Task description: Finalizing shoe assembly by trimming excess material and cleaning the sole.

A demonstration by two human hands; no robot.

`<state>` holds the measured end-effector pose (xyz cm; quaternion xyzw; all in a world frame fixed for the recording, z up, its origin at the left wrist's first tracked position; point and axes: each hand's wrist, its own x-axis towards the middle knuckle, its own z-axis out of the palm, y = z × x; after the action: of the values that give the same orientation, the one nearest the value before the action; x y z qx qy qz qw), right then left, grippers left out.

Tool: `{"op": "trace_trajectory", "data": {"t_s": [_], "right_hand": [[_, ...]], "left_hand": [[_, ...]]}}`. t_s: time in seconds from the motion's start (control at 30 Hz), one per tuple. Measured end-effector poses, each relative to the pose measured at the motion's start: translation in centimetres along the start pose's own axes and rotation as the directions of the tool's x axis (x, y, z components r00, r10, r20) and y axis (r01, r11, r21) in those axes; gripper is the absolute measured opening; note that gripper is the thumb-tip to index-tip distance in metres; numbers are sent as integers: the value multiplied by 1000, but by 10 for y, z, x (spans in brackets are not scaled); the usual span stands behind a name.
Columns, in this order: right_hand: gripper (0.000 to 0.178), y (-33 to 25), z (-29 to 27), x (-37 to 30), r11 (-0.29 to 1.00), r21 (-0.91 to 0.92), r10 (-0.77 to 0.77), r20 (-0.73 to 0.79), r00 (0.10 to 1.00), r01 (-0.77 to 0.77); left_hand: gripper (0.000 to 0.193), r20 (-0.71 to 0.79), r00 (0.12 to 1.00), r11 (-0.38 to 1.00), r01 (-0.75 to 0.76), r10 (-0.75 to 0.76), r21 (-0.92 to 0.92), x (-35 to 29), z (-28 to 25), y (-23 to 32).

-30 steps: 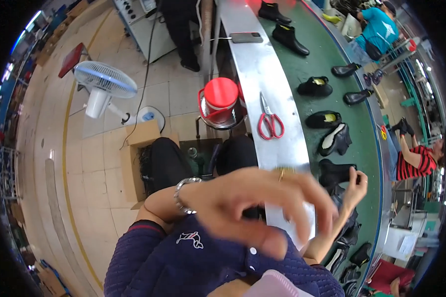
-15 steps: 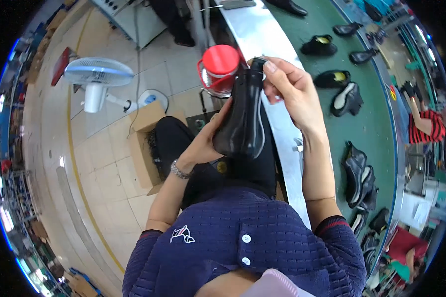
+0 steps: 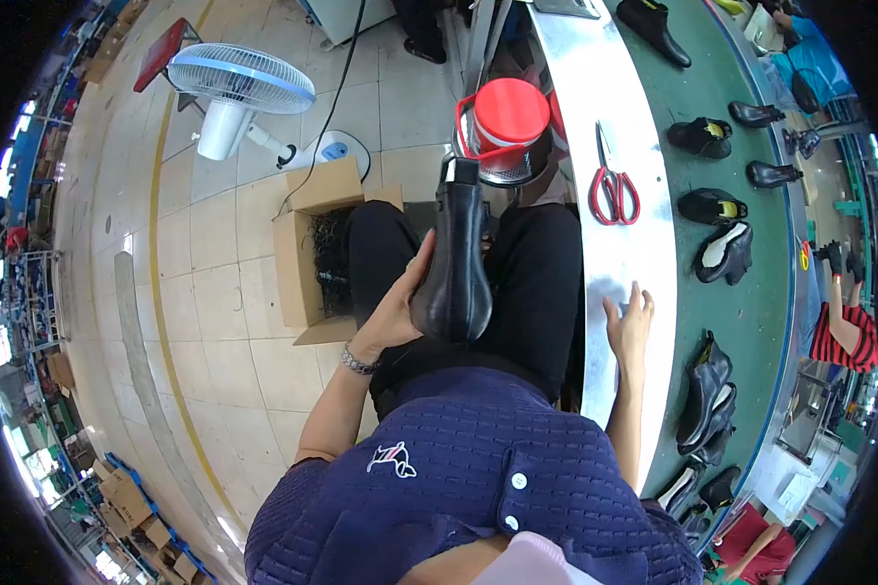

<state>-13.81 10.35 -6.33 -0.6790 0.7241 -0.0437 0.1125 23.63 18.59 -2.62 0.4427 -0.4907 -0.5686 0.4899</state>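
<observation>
We are in a shoe workshop. We see black boots (image 3: 700, 139) lining a long green belt (image 3: 751, 322), people (image 3: 844, 336) across it, and scissors (image 3: 610, 177) on our metal tabletop (image 3: 644, 107).

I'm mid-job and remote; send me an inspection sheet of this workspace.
Surface: shiny metal ledge at the right, red-handled scissors lying on it.
Job's things: one black boot, held above the lap, toe toward the wearer.
Clutter: red-lidded container left of the ledge; open carton beside the left leg.
Hands: left hand grips the boot; right hand empty, fingers spread, over the ledge; contact unclear.
Cables: dark cord reaching down toward the carton.
Surroundings: fan, green belt carrying dark footwear, co-workers beyond.
</observation>
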Motion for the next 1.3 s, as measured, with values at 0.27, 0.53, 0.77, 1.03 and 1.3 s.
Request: {"op": "trace_trajectory", "data": {"t_s": [0.27,0.53,0.77,1.03,1.3], "right_hand": [[73,25,8,-27,995,-41,99,108,989,-95],[61,46,19,-57,982,-119,137,-71,988,-145],[47,75,14,-68,943,186,269,64,961,-277],[57,-115,-105,-24,175,701,-310,706,637,-691],[75,-220,-97,-3,429,638,-540,748,385,-639]], "left_hand": [[119,-126,989,997,73,-74,-11,-21,-10,21],[72,-130,719,696,587,-683,-414,-41,-37,29],[72,-154,856,856,447,-494,-261,13,-7,27],[81,-321,921,913,311,-221,264,14,2,2],[26,-472,876,938,76,98,337,60,-20,20]]}}
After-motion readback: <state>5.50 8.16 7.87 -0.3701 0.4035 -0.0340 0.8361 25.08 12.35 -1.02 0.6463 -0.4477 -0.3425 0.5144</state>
